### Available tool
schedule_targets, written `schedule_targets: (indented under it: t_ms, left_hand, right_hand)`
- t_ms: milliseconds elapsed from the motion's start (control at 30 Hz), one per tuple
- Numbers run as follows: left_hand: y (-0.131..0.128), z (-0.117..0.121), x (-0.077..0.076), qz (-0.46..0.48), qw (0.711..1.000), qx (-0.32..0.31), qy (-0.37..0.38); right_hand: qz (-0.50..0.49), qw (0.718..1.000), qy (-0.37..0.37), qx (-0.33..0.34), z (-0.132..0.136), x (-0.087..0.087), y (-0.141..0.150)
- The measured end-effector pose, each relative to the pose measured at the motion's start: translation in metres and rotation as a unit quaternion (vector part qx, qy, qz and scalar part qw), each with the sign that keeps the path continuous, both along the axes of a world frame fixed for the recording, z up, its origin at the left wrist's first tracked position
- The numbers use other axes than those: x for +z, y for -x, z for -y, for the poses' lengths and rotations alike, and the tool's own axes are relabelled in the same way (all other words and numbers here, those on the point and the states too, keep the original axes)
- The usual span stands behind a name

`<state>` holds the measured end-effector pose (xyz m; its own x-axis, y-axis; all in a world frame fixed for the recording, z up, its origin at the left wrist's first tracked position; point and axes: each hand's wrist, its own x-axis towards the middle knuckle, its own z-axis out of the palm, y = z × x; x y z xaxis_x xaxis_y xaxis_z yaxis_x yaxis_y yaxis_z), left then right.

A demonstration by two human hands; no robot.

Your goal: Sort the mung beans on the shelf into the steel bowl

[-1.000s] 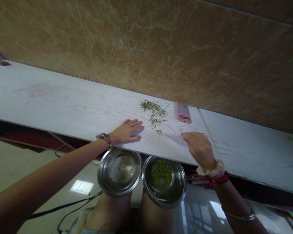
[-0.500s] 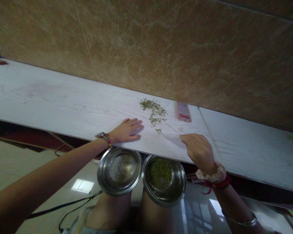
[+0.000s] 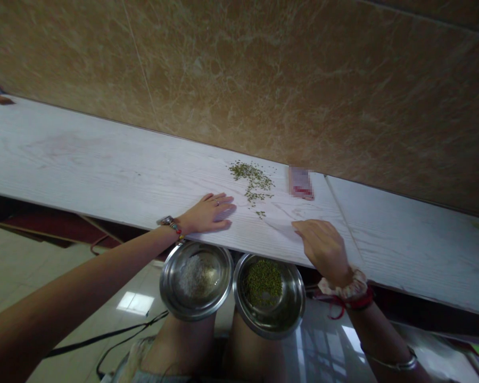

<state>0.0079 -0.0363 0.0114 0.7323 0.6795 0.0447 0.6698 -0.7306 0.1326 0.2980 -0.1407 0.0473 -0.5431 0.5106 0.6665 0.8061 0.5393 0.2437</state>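
My left hand [image 3: 208, 213] lies flat and open on the white wooden shelf [image 3: 104, 165], fingers stretched toward a scatter of small green beans [image 3: 253, 182]. My right hand [image 3: 323, 243] rests palm down near the shelf's front edge, right of the beans, fingers together and curved, holding nothing I can see. Two steel bowls sit on my knees below the edge: the left bowl [image 3: 195, 279] holds white grains, the right bowl [image 3: 269, 292] holds green beans.
A small pink-red packet [image 3: 300, 183] lies on the shelf against the brown marble wall [image 3: 263, 80], just right of the beans. A black cable [image 3: 104, 335] runs over the tiled floor below.
My right hand has slid slightly left and toward the shelf's front edge. My left hand and the bowls have stayed put.
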Motion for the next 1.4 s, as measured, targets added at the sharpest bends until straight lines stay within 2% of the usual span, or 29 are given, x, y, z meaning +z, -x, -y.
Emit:
schedule_targets:
  t_ms: [300, 600, 933, 1200, 1400]
  left_hand:
    - [0.0, -0.001, -0.001, 0.004, 1.0, 0.0, -0.001]
    - [0.001, -0.001, -0.001, 0.006, 1.0, -0.004, -0.002]
    - [0.0, -0.001, -0.002, 0.009, 1.0, 0.004, 0.001]
    - [0.0, -0.001, -0.001, 0.002, 1.0, 0.0, -0.002]
    - [-0.001, -0.002, -0.001, -0.005, 1.0, 0.006, -0.002]
  right_hand:
    - [-0.01, 1.0, -0.003, -0.002, 0.001, 0.001, 0.002]
    - [-0.022, 0.999, 0.021, 0.03, 0.006, 0.001, 0.002]
    - [-0.013, 1.0, 0.0, 0.016, -0.005, 0.0, 0.013]
    - [-0.032, 0.998, 0.021, 0.048, 0.007, 0.006, 0.008]
    - [-0.029, 0.999, 0.019, 0.031, 0.002, 0.005, 0.007]
